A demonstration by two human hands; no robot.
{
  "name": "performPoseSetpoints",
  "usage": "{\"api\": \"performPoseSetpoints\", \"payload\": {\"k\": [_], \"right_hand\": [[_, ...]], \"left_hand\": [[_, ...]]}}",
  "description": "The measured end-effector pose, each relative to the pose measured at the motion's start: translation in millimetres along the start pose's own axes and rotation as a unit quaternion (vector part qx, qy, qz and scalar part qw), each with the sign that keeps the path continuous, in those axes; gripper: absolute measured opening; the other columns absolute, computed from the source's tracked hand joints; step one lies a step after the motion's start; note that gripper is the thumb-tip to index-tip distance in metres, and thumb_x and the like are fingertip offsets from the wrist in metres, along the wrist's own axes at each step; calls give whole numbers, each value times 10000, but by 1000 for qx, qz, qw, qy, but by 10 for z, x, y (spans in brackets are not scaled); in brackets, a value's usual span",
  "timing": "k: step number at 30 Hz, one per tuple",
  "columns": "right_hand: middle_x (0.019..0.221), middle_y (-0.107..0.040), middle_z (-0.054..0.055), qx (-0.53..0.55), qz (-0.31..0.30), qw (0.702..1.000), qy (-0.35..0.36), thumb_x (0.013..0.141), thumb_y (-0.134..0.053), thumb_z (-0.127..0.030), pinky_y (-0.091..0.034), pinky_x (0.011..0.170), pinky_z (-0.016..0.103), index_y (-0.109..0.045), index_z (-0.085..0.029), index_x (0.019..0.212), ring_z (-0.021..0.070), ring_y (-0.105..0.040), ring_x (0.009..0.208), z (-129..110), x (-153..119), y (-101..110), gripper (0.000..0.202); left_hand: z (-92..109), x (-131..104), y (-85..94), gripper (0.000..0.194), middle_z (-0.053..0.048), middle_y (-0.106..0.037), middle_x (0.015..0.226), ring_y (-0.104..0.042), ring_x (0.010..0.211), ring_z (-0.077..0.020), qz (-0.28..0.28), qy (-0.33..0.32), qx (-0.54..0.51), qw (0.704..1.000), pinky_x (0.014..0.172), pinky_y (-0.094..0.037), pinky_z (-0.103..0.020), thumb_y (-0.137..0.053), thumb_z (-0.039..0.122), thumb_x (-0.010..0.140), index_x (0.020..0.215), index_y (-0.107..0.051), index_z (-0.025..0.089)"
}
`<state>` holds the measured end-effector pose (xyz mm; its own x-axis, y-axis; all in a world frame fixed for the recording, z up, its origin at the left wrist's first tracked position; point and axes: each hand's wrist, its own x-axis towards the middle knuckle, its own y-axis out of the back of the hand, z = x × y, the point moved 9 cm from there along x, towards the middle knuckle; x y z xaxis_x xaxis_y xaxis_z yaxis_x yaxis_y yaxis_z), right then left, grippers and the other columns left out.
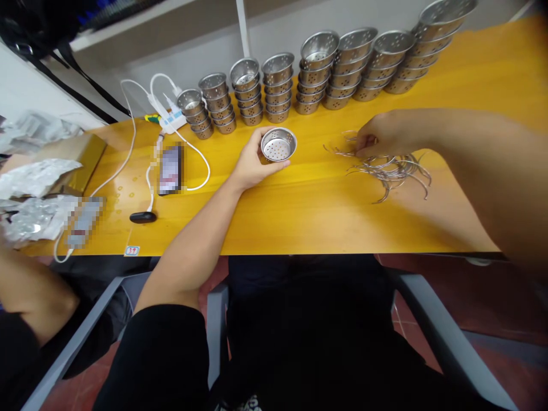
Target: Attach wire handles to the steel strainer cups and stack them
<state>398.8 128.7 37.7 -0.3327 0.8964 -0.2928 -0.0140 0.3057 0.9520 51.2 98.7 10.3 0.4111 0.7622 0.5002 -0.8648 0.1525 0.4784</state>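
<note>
My left hand (252, 162) is closed around a small metal cup with a perforated bottom (279, 149), its open top facing up. On the right, my right hand (381, 136) reaches over a loose pile of curved metal wires (400, 171). Its fingers are pinched together at the pile's far left side, and thin wire ends stick out by the fingertips. How many wires lie between the fingers is hidden.
Stacks of perforated metal cups (278, 85) stand in a row along the table's back. To the left lie a phone (170, 170), a power strip with white cables (173, 121), a black oval object (142, 217) and plastic bags (38, 220). Another person's arm (34, 285) shows at far left.
</note>
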Motion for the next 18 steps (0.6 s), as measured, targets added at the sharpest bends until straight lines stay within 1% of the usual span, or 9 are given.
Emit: {"api": "performPoseSetpoints", "payload": {"k": [2,4,7,10,12,13,15,16,18], "right_hand": [[662,-760,-39,-27,-44,998,-26,914,-1163,-172,-395,705,385,-883,-230,736,144,-604,579,-65,-24,-1,337],[632,-728,-55,-36,-59,997,-47,906,-1175,-148,-372,713,386,-859,-205,717,125,-570,570,-153,-75,28,373],[684,-764,-62,-12,-70,996,-51,889,-1196,-106,-373,732,379,-858,-174,751,98,-526,578,-288,-157,57,371],[766,-815,-56,-3,-64,997,-41,936,-1175,-90,-408,739,355,-870,-166,829,91,-570,613,-317,-230,116,332],[808,-842,-52,-1,-27,999,-37,913,-1179,-61,-457,763,344,-881,-170,884,91,-632,635,-260,-272,219,318],[820,-847,-55,2,3,999,-35,887,-1183,-42,-482,777,342,-876,-176,894,91,-654,639,-219,-295,289,335],[832,-843,-65,28,93,995,-8,852,-1168,-5,-519,777,334,-857,-196,913,99,-688,649,-186,-362,465,370],[842,-845,-60,62,140,988,12,862,-1137,14,-534,765,328,-855,-208,941,111,-713,661,-195,-412,552,367],[870,-855,-27,174,213,960,55,960,-1049,-21,-569,743,327,-859,-229,1040,150,-780,696,-264,-531,687,292]], "left_hand": [[54,-3,-7,1081,-177,-716,1739,-743,1663,-426,-1,7,-5,1000,1485,-605,-669,-1069,852,915,1710,-597,292],[110,-8,-4,1052,-187,-740,1719,-760,1647,-429,2,14,-10,1000,1470,-624,-668,-1088,803,909,1691,-620,275],[159,-13,-2,1029,-202,-763,1709,-784,1634,-433,5,23,-17,1000,1446,-655,-670,-1107,759,907,1677,-639,261],[168,-18,-26,1064,-205,-765,1728,-809,1614,-415,-3,20,-29,999,1412,-686,-633,-1101,790,911,1698,-623,257],[166,-23,-45,1085,-212,-763,1737,-828,1595,-400,-9,10,-39,999,1386,-708,-606,-1079,823,929,1716,-599,250],[158,-25,-55,1085,-214,-765,1737,-837,1587,-395,-13,6,-41,999,1376,-718,-599,-1069,831,941,1721,-589,249],[124,-27,-64,1066,-212,-772,1730,-846,1577,-392,-17,2,-43,999,1366,-730,-601,-1052,829,966,1730,-578,255],[101,-26,-63,1055,-209,-774,1726,-848,1572,-392,-17,0,-44,999,1365,-732,-607,-1043,829,976,1733,-577,261],[55,-18,-55,1044,-205,-769,1725,-843,1569,-395,-18,-10,-56,998,1373,-724,-624,-1019,842,992,1746,-572,275]]}}
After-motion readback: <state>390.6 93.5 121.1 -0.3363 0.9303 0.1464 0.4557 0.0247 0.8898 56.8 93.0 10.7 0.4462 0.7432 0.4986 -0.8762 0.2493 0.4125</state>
